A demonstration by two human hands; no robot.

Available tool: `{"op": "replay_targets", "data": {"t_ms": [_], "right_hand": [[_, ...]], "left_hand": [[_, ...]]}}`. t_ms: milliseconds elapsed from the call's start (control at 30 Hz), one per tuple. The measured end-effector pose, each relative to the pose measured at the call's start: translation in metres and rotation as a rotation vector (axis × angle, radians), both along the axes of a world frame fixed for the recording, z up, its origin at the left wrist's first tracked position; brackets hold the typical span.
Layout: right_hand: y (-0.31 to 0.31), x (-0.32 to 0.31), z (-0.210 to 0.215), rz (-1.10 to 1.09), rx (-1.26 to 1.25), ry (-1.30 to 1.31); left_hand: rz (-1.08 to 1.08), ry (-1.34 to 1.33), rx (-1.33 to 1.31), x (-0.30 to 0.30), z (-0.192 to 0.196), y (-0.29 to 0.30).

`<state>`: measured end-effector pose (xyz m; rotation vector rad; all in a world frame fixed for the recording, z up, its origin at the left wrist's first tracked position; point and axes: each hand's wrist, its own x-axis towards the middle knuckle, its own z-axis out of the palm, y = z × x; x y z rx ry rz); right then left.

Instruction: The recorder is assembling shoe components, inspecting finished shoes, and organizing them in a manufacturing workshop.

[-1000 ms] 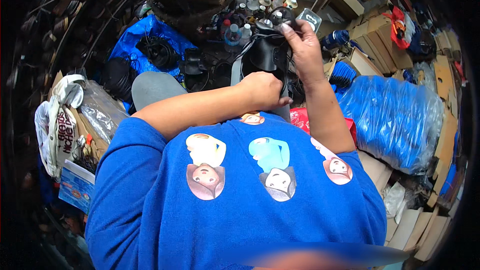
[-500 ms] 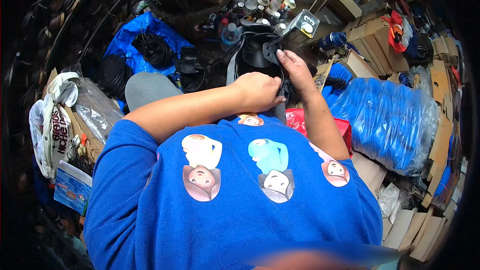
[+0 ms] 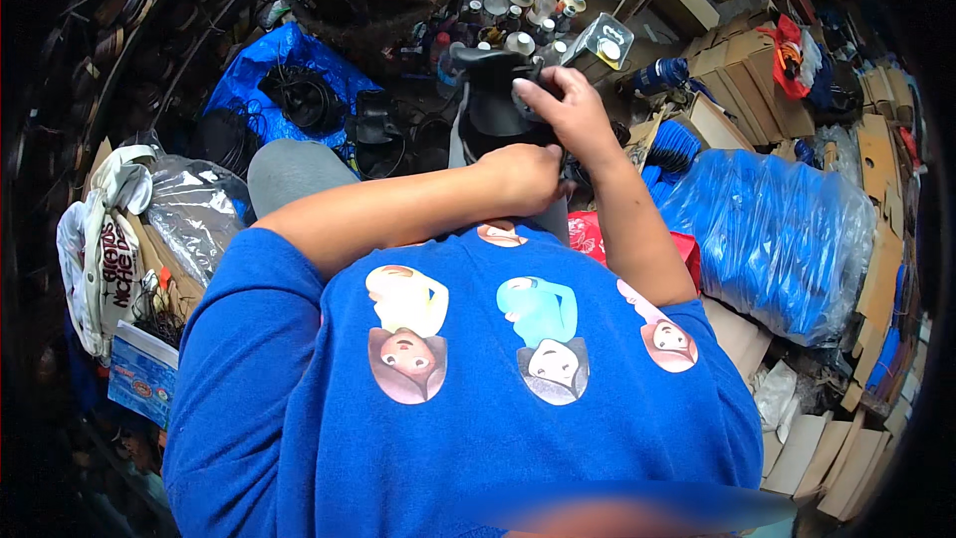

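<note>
A black leather piece (image 3: 493, 112), which looks like a shoe upper with a raised flap, rests between my knees at the upper middle. My left hand (image 3: 523, 177) is closed at its near edge, the fingers curled and partly hidden. On its right side my right hand (image 3: 576, 112) pinches the flap's edge between thumb and fingers. A second black leather piece (image 3: 378, 130) of similar look lies to the left, beyond my grey-clad knee (image 3: 297, 171).
Several capped bottles (image 3: 518, 15) stand beyond the leather piece. A blue sheet (image 3: 267, 65) with black cords lies at the left. On the right are a plastic-wrapped blue bundle (image 3: 772, 239), a red bag (image 3: 588, 229) and cardboard pieces (image 3: 742, 90). A white cloth bag (image 3: 110, 249) sits far left.
My right hand has moved up and left along the leather piece, its fingers now bent over the flap. The flap has tipped leftward. My left hand stays nearly in place.
</note>
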<state>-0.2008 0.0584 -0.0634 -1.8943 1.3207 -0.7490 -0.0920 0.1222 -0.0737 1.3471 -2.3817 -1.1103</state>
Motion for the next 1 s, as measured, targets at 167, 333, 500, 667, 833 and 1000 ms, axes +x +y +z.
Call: {"op": "replay_targets", "data": {"t_ms": [167, 333, 500, 667, 833, 1000], "right_hand": [[-0.013, -0.002, -0.003, 0.055, -0.234, 0.130], [0.001, -0.021, -0.003, -0.016, 0.398, -0.752], [-0.004, -0.030, -0.001, 0.005, 0.410, -0.957], [0.002, -0.022, -0.007, 0.043, 0.335, -0.822], [-0.009, -0.013, -0.005, -0.066, 0.256, -0.685], [-0.023, -0.019, -0.001, -0.023, 0.395, -0.944]], "left_hand": [[-0.440, -0.117, -0.085, -0.030, -0.001, -0.015], [-0.104, -0.066, 0.065, -0.011, -0.001, -0.011], [-0.274, -0.148, 0.066, -0.004, 0.009, 0.000], [-0.049, 0.255, -0.472, 0.042, 0.010, 0.009], [0.495, 0.381, -0.020, 0.081, -0.070, 0.019], [0.581, 0.933, 0.818, 0.060, -0.039, -0.012]]}}
